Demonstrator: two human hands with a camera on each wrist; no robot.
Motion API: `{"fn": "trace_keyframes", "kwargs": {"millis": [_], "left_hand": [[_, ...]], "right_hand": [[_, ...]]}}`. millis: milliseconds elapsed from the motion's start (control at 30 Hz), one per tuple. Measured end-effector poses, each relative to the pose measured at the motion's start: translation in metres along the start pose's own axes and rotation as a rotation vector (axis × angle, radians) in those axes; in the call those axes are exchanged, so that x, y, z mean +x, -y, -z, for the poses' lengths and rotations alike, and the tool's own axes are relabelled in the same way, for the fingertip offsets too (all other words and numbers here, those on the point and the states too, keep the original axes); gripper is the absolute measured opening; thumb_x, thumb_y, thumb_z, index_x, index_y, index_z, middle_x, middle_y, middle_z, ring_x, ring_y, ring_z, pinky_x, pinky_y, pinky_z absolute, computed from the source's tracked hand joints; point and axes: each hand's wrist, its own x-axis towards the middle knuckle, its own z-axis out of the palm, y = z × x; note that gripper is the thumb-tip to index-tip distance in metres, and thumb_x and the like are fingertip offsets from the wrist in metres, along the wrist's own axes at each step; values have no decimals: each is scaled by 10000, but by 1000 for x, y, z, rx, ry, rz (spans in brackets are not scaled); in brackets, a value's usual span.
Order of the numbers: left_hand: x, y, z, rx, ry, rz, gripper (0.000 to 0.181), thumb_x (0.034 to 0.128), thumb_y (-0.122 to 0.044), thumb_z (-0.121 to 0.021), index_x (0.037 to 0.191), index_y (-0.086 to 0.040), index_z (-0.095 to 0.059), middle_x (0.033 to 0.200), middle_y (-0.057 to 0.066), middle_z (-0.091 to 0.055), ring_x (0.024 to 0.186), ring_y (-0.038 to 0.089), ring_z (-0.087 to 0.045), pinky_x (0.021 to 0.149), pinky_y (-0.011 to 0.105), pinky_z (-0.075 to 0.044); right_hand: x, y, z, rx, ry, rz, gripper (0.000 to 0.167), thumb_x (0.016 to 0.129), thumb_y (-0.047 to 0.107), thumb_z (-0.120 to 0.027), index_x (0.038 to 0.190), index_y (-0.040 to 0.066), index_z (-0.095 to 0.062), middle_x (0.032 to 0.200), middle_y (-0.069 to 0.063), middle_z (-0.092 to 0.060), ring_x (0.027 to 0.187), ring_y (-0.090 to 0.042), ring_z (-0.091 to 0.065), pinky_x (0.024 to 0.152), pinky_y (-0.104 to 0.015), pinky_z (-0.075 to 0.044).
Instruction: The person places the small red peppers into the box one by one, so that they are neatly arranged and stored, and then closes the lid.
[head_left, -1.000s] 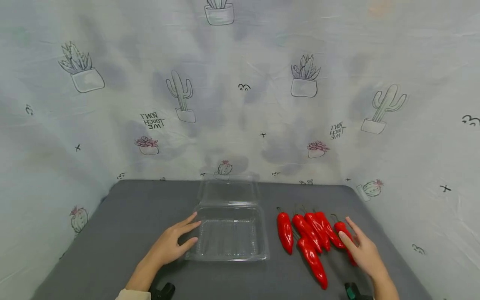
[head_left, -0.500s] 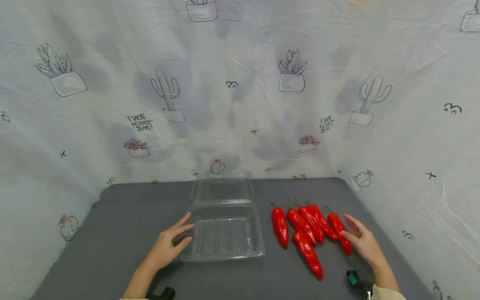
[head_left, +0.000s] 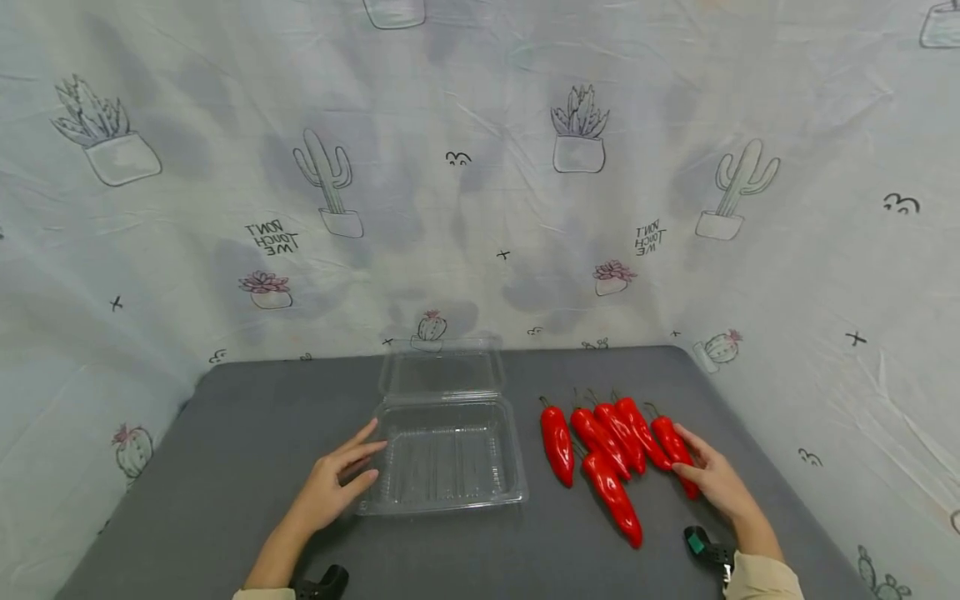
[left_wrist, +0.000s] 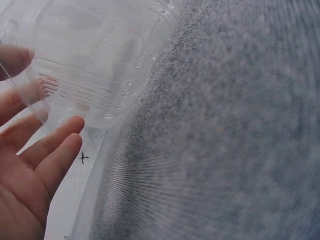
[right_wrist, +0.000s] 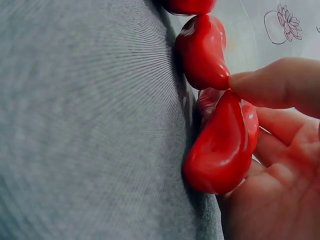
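Observation:
In the head view, my left hand point(head_left: 330, 487) is at the left rim of a clear plastic container point(head_left: 450, 505), its fingers spread and fairly straight. Some of those fingers point(left_wrist: 60, 145) overlap the container's see-through wall in the left wrist view; how firmly they touch is unclear. On the other side, my right hand point(head_left: 720, 487) takes the rightmost red chili pepper point(head_left: 670, 435) between thumb and fingers. The right wrist view has the thumb point(right_wrist: 270, 82) on one side of that pepper point(right_wrist: 220, 155) and the other fingers partly hidden behind it. The pepper lies low against the table.
Several more red peppers point(head_left: 600, 433) lie close together left of the right hand, with one point(head_left: 613, 500) nearer the front. The container's clear lid point(head_left: 442, 372) stands open at the back. A patterned cloth point(head_left: 480, 208) encloses the grey table point(head_left: 247, 450).
My right hand has closed in on the rightmost pepper, thumb now against it. The left hand stays at the container's rim. The head view has shifted a little.

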Motion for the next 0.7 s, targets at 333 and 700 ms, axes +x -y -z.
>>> {"fn": "trace_keyframes", "kwargs": {"millis": [333,700], "left_hand": [[-3,9,2,-75,4,-6,385,877,20,-620,1260,12,-585,1451,289,-361,1278,168,-468,924,289,-517],[-4,10,-1,-143,-3,-38,396,866,65,-610,1259,63,-563,1461,302,-333,1304,111,-442,887,409,-530]], "right_hand": [[4,9,1,-62,2,-132,654,886,95,-644,1429,-82,-326,1373,-344,-413,983,227,-390,772,-20,-394],[-2,12,7,-71,-41,-270,695,905,218,-642,1465,-13,-303,1450,-328,-325,929,286,-326,746,-54,-432]]}}
